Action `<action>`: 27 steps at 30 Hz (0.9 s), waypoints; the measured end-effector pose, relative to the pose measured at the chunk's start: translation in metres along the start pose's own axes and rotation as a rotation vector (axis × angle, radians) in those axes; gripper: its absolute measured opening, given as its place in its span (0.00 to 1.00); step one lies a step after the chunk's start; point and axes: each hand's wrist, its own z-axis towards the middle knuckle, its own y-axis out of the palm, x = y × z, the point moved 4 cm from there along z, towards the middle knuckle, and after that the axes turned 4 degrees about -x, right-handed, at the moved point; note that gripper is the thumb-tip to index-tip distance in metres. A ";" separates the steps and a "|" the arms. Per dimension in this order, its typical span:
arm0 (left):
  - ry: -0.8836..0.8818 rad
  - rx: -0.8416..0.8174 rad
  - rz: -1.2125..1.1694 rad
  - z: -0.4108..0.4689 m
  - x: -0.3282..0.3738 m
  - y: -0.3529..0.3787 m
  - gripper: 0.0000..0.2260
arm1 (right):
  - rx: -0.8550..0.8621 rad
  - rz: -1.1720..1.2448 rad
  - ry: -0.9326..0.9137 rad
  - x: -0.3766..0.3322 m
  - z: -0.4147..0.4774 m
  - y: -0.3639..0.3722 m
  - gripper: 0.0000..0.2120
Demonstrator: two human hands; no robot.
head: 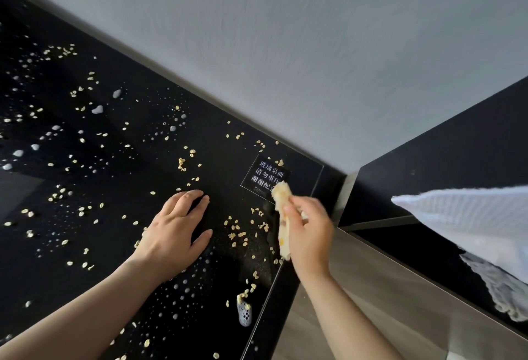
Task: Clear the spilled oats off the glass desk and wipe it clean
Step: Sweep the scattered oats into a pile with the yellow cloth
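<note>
Your left hand [174, 228] lay flat, fingers loose, on the glass tabletop [120, 142]. Your right hand [308, 231] gripped a yellow sponge [281, 197] nr the right edge. Oats [237, 228] lay scattered everywhere w/ water drops [97, 109] (wet ones smear). An outward sweep could've flicked oats onto the floor [357, 288].

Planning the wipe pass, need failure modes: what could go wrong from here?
1. Oats lie near the right edge of the glass desk; sweeping with the cloth in the right hand could knock them onto the floor.
2. Wet droplets may make oats smear, not slide.
3. The left hand rests on the glass near a label apparently warning against heavy pressure.
</note>
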 end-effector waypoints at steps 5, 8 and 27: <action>-0.001 0.002 0.004 0.000 0.001 0.000 0.33 | 0.070 -0.112 0.040 0.015 0.059 -0.005 0.05; -0.006 -0.002 0.002 0.000 0.001 0.001 0.33 | 0.058 -0.151 0.060 0.022 0.048 0.008 0.05; -0.009 -0.049 -0.025 -0.001 0.002 -0.001 0.29 | 0.174 -0.261 0.028 0.026 -0.018 -0.003 0.09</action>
